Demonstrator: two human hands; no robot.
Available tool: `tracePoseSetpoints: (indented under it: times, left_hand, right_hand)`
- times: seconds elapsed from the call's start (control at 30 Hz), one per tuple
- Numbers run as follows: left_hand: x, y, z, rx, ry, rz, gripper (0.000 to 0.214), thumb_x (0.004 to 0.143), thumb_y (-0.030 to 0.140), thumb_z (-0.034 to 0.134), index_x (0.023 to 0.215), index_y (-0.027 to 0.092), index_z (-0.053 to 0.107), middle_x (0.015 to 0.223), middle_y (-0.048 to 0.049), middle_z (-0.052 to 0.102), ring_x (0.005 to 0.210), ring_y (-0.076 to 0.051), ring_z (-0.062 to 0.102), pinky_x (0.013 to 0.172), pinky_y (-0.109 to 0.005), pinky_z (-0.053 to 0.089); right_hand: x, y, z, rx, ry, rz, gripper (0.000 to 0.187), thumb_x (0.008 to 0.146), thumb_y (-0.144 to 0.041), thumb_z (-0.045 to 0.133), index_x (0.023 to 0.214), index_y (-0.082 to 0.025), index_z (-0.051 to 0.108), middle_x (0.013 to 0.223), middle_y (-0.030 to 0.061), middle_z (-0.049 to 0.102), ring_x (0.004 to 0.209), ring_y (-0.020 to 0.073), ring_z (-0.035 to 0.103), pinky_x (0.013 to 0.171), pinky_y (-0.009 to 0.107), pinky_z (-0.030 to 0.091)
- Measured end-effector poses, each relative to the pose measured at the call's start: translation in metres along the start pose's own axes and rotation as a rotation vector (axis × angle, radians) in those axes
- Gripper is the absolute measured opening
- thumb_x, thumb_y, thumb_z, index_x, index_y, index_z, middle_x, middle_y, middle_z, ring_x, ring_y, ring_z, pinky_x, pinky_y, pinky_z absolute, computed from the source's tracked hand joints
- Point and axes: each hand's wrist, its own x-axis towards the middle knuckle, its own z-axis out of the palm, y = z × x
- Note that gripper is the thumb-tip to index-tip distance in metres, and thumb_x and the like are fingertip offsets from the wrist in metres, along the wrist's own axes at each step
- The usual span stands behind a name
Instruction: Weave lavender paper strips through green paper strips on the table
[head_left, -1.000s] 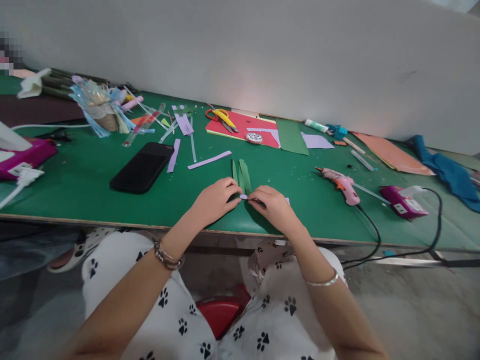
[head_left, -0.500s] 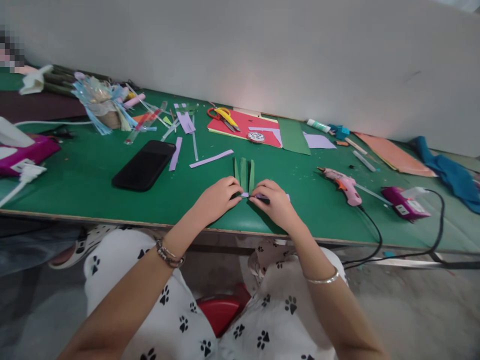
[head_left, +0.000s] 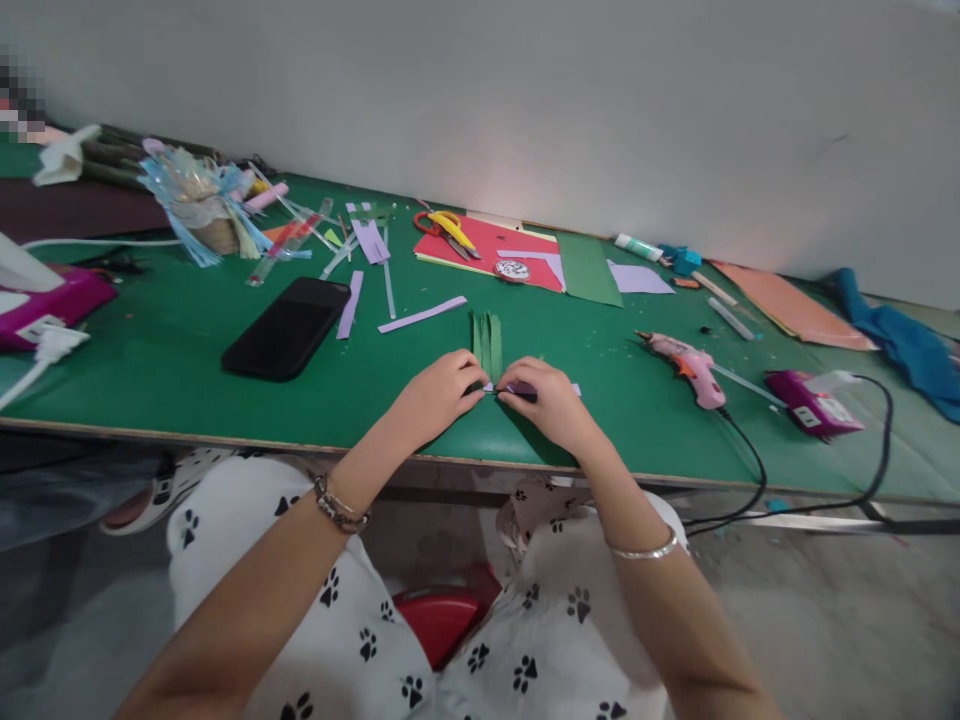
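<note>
Green paper strips [head_left: 487, 340] stand close together between my hands, pointing away from me. At their near end a purple paper strip [head_left: 576, 389] shows in small parts, mostly covered by my fingers. My left hand [head_left: 450, 395] pinches the left side of this paper piece, with thumb and fingers together. From the other side my right hand [head_left: 544, 400] is closed on the purple strip, and a dark slim thing, perhaps a pen, shows within its fingers. The hands nearly meet just above the green table [head_left: 360, 400].
On the left lie a black phone [head_left: 289, 328] and loose purple strips [head_left: 422, 314]. Scissors [head_left: 450, 232] rest on red paper [head_left: 442, 255] at the back. A pink glue gun [head_left: 694, 370] with its cord and a purple power adapter [head_left: 814, 403] are on the right.
The green strips have drawn closer together, the right one shifting left toward the others. Both hands keep nearly the same place and grip.
</note>
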Motion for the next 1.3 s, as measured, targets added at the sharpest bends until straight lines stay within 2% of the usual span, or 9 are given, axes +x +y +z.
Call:
tracePoseSetpoints:
  times: [0.43,0.7,0.87,1.03,1.3]
  left_hand:
    - [0.0015,-0.0004,0.0027,0.025,0.018,-0.029,0.012,0.084,0.016,0.048,0.089,0.013,0.059,0.093,-0.0069,0.055,0.089,-0.019,0.055,0.079,-0.031,0.044]
    - [0.0083,0.0074,0.0023,0.086,-0.021,-0.128,0.017,0.083,0.023,0.053,0.093,0.011,0.061,0.092,-0.0081,0.056,0.089,-0.021,0.054,0.075,-0.03,0.045]
    - [0.009,0.0043,0.0027,0.072,-0.009,-0.102,0.016,0.083,0.021,0.052,0.093,0.013,0.06,0.094,-0.0077,0.055,0.087,-0.02,0.054,0.072,-0.03,0.045]
    - [0.0069,-0.0016,-0.0007,-0.061,-0.022,-0.051,0.015,0.083,0.017,0.05,0.094,0.013,0.06,0.096,-0.0067,0.054,0.09,-0.018,0.055,0.081,-0.031,0.044]
    - [0.0076,0.003,-0.0014,-0.018,-0.037,-0.04,0.015,0.084,0.015,0.049,0.092,0.011,0.06,0.095,-0.008,0.055,0.09,-0.018,0.054,0.082,-0.031,0.043]
  right_hand:
    - [0.0029,-0.0023,0.0015,-0.015,0.002,0.024,0.01,0.072,-0.007,0.06,0.069,-0.016,0.061,0.073,0.0019,0.057,0.07,0.0126,0.053,0.066,0.025,0.041]
    - [0.0056,-0.0012,0.0023,0.008,0.002,0.074,0.009,0.073,-0.009,0.06,0.068,-0.016,0.063,0.073,0.0025,0.058,0.069,0.0124,0.053,0.065,0.026,0.041]
    - [0.0058,0.0002,0.0008,0.042,-0.008,0.08,0.007,0.072,-0.011,0.061,0.07,-0.017,0.063,0.075,0.0016,0.057,0.068,0.0116,0.052,0.063,0.025,0.04]
    - [0.0063,0.0004,-0.0002,0.047,-0.021,0.085,0.009,0.071,-0.008,0.061,0.068,-0.016,0.063,0.072,0.0009,0.056,0.067,0.0109,0.051,0.063,0.025,0.039]
    - [0.0069,0.0019,0.003,0.036,0.006,0.078,0.01,0.07,-0.007,0.061,0.066,-0.016,0.062,0.069,-0.0004,0.053,0.064,0.0101,0.049,0.062,0.024,0.038]
